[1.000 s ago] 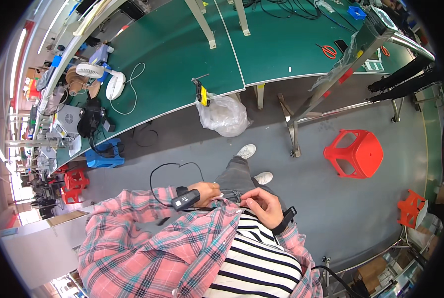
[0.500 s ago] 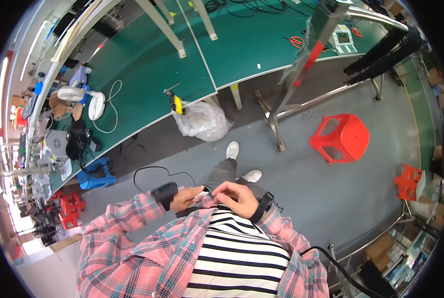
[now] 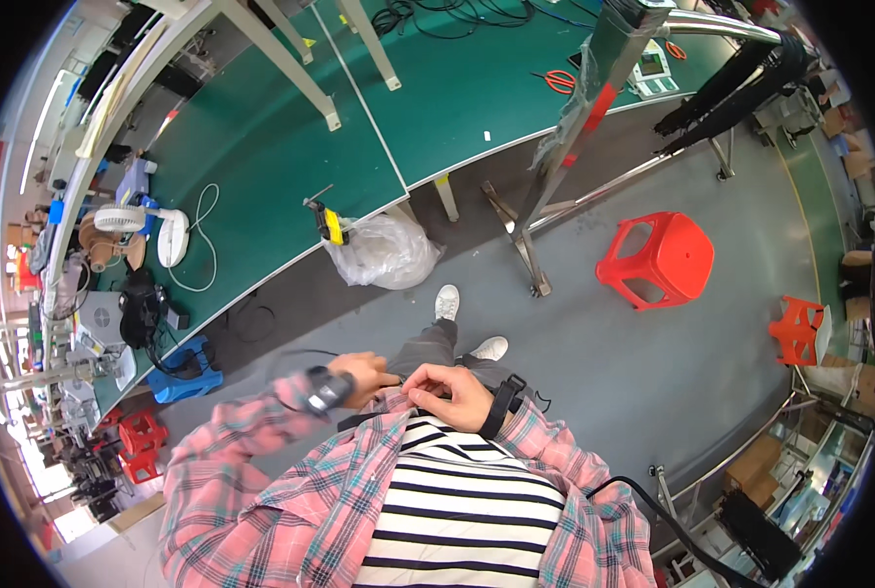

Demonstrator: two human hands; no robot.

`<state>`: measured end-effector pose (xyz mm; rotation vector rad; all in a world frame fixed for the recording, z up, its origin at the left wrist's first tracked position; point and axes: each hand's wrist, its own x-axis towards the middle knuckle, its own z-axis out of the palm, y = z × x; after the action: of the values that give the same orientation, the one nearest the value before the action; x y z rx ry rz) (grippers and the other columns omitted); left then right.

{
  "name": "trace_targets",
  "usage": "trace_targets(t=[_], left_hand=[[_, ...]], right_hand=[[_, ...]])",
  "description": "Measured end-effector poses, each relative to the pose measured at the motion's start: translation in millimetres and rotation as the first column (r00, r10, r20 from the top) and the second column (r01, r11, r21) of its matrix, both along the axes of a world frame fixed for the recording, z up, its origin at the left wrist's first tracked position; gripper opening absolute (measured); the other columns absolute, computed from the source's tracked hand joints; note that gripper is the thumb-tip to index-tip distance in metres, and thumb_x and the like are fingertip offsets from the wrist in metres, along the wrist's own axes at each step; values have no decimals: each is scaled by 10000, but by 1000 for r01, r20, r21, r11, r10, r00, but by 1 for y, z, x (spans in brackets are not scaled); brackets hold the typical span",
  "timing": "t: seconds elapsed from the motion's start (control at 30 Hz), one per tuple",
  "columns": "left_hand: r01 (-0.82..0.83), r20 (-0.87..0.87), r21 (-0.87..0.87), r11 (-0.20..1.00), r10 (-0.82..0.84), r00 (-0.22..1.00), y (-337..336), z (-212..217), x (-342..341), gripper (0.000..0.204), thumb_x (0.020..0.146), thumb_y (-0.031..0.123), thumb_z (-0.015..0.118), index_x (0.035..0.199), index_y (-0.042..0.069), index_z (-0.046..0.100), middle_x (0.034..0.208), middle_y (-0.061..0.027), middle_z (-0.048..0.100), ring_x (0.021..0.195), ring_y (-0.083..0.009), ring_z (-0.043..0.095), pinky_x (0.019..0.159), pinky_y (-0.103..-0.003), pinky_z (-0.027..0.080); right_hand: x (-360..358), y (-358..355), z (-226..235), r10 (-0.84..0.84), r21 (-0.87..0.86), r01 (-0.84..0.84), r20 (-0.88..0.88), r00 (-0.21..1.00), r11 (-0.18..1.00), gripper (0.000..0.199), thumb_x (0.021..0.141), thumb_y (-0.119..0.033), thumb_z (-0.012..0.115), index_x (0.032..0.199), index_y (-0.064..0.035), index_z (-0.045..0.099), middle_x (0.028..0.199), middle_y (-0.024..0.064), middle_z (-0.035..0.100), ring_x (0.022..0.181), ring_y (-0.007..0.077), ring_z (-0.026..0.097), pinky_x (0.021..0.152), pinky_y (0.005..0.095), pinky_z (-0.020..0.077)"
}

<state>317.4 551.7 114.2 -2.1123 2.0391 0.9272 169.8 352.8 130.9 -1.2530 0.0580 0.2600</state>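
Note:
My left hand (image 3: 363, 378), with a dark band (image 3: 329, 389) on its wrist, is at my waist with its fingers curled. Whatever they may hold is hidden. Beside it, my right hand (image 3: 455, 398) has thumb and fingers pinched together near the front edge of my open pink plaid shirt (image 3: 340, 480). Between those fingertips I cannot make anything out. A black strap (image 3: 502, 405) circles the right wrist. Under the open shirt is a black-and-white striped top (image 3: 462, 500). A thin black cord (image 3: 305, 351) runs behind the left hand.
Ahead stands a green-topped workbench (image 3: 251, 137) with a white fan (image 3: 171, 238) and orange-handled scissors (image 3: 559, 81). A plastic bag (image 3: 387, 252) hangs at its edge by a yellow-and-black clamp (image 3: 334, 226). A metal-legged rack (image 3: 529, 257), a red stool (image 3: 668, 260) and a blue stool (image 3: 188, 377) stand around me.
My left hand has risen slightly and turned, its wrist band blurred by motion. My right hand keeps its pinch at the waist. The whole view has shifted a little.

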Motion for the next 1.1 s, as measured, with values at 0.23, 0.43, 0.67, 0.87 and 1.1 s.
trace_targets(t=[0.23, 0.43, 0.67, 0.87, 1.1], left_hand=[[-372, -901, 210, 904, 327, 286, -101, 15, 33, 351, 909, 91, 558, 1249, 4, 547, 1153, -108, 613, 1050, -146, 564, 890, -300, 470], [-2, -926, 367, 930, 365, 96, -147, -4, -6, 307, 907, 98, 577, 1192, -15, 586, 1131, -110, 633, 1011, -138, 585, 863, -276, 487], [31, -888, 460, 888, 460, -5, -153, 4, -20, 221, 881, 83, 607, 1066, -32, 640, 875, -71, 683, 774, -97, 623, 706, -232, 517], [-115, -844, 532, 839, 536, 8, -142, 10, -20, 130, 898, 74, 596, 950, -36, 641, 853, -40, 664, 698, -76, 607, 642, -206, 498], [-38, -814, 580, 814, 581, 16, -140, 11, -17, 131, 897, 88, 568, 944, -23, 619, 841, -28, 641, 742, -87, 603, 664, -211, 488]], right_hand=[[9, 8, 0, 130, -13, -130, 41, 991, 991, 170, 933, -147, 560, 1000, 3, 605, 889, 37, 649, 817, 91, 604, 746, 237, 495], [10, 19, -3, 139, 50, -140, 30, 990, 989, 171, 930, -140, 559, 1007, 6, 607, 925, 40, 646, 865, 99, 600, 786, 243, 493], [4, 21, -5, 95, 78, -97, 27, 995, 992, 189, 929, -141, 560, 1041, 0, 617, 956, 45, 646, 901, 107, 601, 818, 248, 493], [1, 26, -1, 52, 76, -55, 35, 998, 996, 169, 915, -153, 579, 993, -11, 627, 917, 32, 633, 857, 89, 594, 779, 236, 491], [4, 35, -9, 51, 240, -58, 37, 998, 969, 167, 917, -167, 586, 969, -15, 633, 913, 24, 628, 859, 82, 578, 777, 231, 475]])
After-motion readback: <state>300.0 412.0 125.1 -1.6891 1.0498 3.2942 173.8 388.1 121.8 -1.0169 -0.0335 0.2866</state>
